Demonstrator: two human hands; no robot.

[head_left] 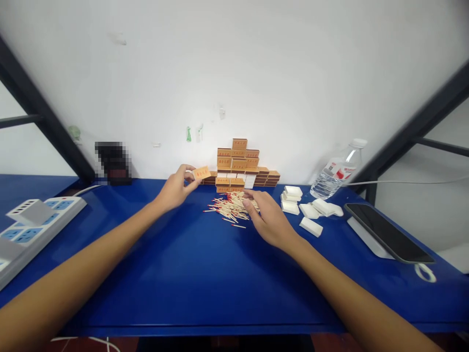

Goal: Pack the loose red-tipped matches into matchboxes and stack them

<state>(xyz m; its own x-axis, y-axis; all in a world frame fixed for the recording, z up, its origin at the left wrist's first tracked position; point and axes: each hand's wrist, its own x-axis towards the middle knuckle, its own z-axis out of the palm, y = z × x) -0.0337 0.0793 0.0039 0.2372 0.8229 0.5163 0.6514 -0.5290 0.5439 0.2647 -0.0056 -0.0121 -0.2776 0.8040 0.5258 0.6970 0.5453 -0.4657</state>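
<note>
Your Left Hand Held a Flat Orange Cardboard Matchbox

Your left grip was narrow, thumb and fingers pinching the matchbox at its left end. The box's long axis ran roughly left to right, its right end slightly higher and pointing toward the stepped stack of orange-and-brown cardboard matchboxes. From that grip, the loose heap of pale wooden matches with red heads lay to the right and nearer you, on the glossy blue tabletop. Your bare right hand was the nearer one to the heap, its fingertips at the right edge; whether that grip held any matches, I could not tell. White rectangular pieces lay just to its right.
</note>
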